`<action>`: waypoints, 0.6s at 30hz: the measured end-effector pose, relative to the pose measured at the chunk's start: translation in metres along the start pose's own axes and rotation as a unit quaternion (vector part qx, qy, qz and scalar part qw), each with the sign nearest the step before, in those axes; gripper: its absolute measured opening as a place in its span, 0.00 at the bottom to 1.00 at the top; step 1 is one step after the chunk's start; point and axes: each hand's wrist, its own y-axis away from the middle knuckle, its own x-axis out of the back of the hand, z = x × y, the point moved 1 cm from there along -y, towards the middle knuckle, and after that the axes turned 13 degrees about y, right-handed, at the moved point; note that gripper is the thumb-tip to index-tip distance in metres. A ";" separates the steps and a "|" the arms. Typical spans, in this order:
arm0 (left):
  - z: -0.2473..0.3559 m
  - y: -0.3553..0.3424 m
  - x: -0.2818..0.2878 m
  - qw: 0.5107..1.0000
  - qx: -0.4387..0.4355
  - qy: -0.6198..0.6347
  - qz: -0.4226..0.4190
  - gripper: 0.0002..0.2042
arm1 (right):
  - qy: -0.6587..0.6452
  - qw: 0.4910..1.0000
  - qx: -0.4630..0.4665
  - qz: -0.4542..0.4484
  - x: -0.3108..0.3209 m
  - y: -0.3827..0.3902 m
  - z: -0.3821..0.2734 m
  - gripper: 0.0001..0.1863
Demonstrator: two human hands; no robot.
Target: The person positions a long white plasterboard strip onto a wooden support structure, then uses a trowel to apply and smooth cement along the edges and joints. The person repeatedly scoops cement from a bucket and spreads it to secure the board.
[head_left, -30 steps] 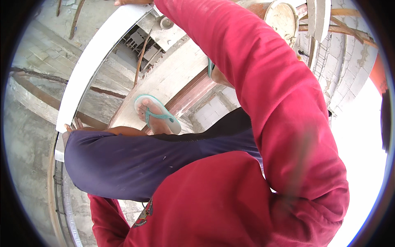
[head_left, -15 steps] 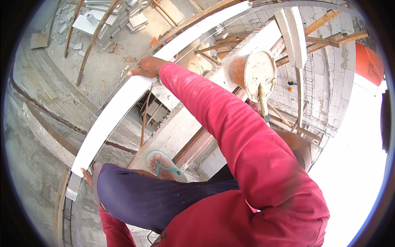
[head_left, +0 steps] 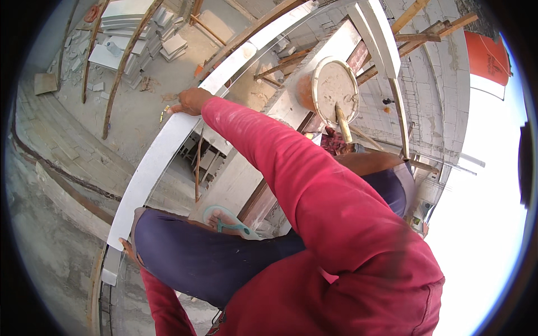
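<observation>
A long, smooth white block (head_left: 147, 173) lies along the top of a narrow wall, and both my hands are on it. My right hand (head_left: 190, 102) reaches out in a pink-red sleeve and grips the block's far end, fingers bent over its edge. At the near end, my left hand (head_left: 128, 249) holds the block's side; my bent knee hides most of that hand. Just past the near end, a grey metal-like strip (head_left: 111, 266) shows. An orange bucket (head_left: 336, 89) of wet grey mortar stands right of my right arm, with a wooden handle (head_left: 343, 124) sticking out.
My foot in a teal flip-flop (head_left: 227, 223) rests on a ledge. Wooden props (head_left: 130, 61) rise on the left, near stacked white blocks (head_left: 115, 56) far below. Timber beams (head_left: 437, 31) and an orange sheet (head_left: 486, 59) are at upper right. Red checked cloth (head_left: 334, 143) shows below the bucket.
The view has shifted slightly, so the bucket and my right hand appear further left. Both hands stay on the white block. More of the red checked cloth shows.
</observation>
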 end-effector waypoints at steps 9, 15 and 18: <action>-0.003 0.009 -0.007 0.997 -0.077 -0.003 0.016 0.54 | 0.068 0.995 -0.034 0.072 0.001 0.026 -0.017 0.40; -0.014 0.017 -0.022 0.985 -0.134 0.079 0.073 0.62 | 0.066 0.995 0.022 0.066 0.004 0.019 -0.009 0.41; -0.014 0.028 -0.037 0.980 -0.147 0.106 0.082 0.63 | 0.078 0.992 0.069 0.070 0.007 0.013 -0.007 0.40</action>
